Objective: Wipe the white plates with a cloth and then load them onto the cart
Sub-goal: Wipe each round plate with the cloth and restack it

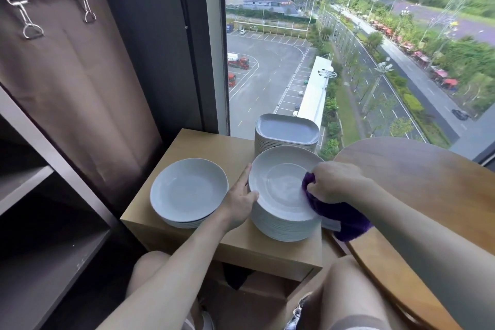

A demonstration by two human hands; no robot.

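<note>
landmark: the tall stack of round white plates (pixel 284 225) is sitting toward the right side of a small light wooden table (pixel 203 147).
top plate (pixel 281 182): it is lying level on that stack, its hollow facing up.
left hand (pixel 239 202): it is gripping the top plate's left rim, thumb curled over the edge, fingers stretched along the outside.
right hand (pixel 336 182): it is closed in a fist around a purple cloth (pixel 337 211), pressing it onto the right side of the top plate.
cloth's loose end: it is hanging over the stack's right edge, toward a round wooden table (pixel 417 169).
short stack of plates (pixel 188 193): it is sitting just left of the tall stack, apart from it, on the same table.
rectangular white dishes (pixel 286 131): they are piled directly behind the tall stack, by the window (pixel 348 35).
dark shelving with a brown cover (pixel 67 67): it is standing well to the left of the stack.
</note>
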